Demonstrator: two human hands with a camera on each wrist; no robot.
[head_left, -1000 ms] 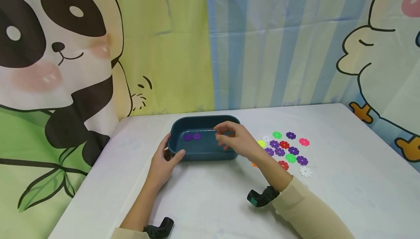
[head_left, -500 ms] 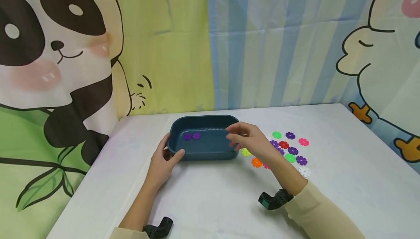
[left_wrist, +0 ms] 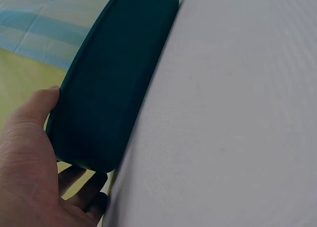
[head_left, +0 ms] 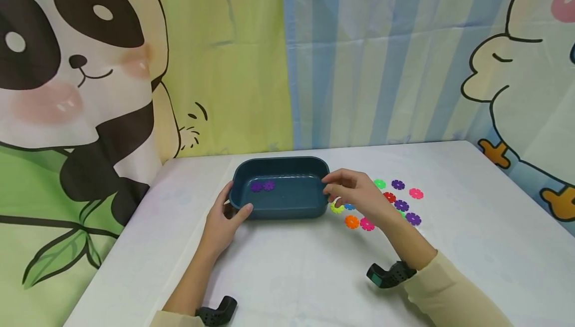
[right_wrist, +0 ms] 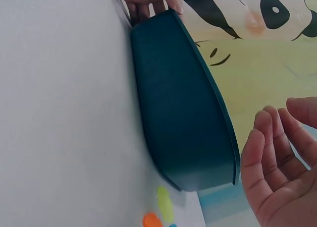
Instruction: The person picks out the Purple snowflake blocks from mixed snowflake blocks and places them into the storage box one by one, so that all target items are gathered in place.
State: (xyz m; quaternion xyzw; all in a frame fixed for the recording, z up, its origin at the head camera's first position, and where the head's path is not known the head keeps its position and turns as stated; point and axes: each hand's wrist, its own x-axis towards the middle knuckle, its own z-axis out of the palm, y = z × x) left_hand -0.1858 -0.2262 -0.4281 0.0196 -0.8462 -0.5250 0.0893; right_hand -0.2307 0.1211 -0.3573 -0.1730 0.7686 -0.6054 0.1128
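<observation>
A dark teal plastic basin [head_left: 287,212] sits on the table, with purple flower-shaped discs [head_left: 268,185] lying on its floor toward the left. My left hand [head_left: 224,224] grips the basin's left end, thumb at the rim and fingers round the side; the left wrist view shows that thumb [left_wrist: 43,102] against the rim. Just off the basin's right end hovers my right hand [head_left: 359,197]. In the right wrist view its fingers [right_wrist: 271,147] are loosely bent with nothing between them. Below and behind it lie loose flower discs, some hidden by the hand and forearm.
Right of the basin, an orange disc [head_left: 352,222], a pink disc [head_left: 367,223] and a yellow disc [head_left: 337,208] lie on the white tabletop [head_left: 287,272]. Farther right are a red disc [head_left: 389,197] and several purple ones [head_left: 413,218]. A printed curtain [head_left: 359,67] hangs behind.
My right hand has moved right, from over the basin to beyond its right end, revealing the orange, pink, yellow and blue discs and covering others. The left hand and basin have stayed put.
</observation>
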